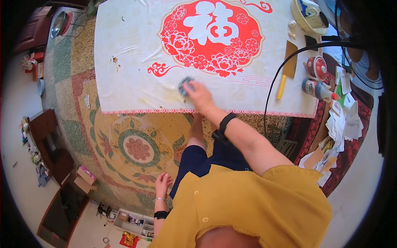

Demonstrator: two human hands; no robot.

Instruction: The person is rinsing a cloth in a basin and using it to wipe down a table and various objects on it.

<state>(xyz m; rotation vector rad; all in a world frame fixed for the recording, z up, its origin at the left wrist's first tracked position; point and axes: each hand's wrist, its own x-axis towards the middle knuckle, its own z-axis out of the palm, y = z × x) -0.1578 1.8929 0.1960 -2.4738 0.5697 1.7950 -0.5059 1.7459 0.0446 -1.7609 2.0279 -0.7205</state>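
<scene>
My right hand (pixel 200 94) is pressed near the front edge of a white tablecloth (pixel 124 83) with a red floral print. Its fingers grip a small bunched blue-grey cloth or pad (pixel 184 87), blurred, so its exact kind is unclear. A faint yellowish stain and a few dark crumbs (pixel 185 101) are beside it. Farther left on the tablecloth lie more brown food scraps (pixel 115 59). My left hand (pixel 163 183) hangs low at my side over the patterned floor, fingers loosely curled, with nothing visible in it.
On the table's right are a cleaver (pixel 290 60) with a yellow handle, a red lidded pot (pixel 317 68), a sauce bottle (pixel 316 88), garlic (pixel 292 24) and a basket (pixel 305 20). A black cable (pixel 273 80) crosses the right side. Papers (pixel 336 124) pile beyond; a fan (pixel 361 65) stands there.
</scene>
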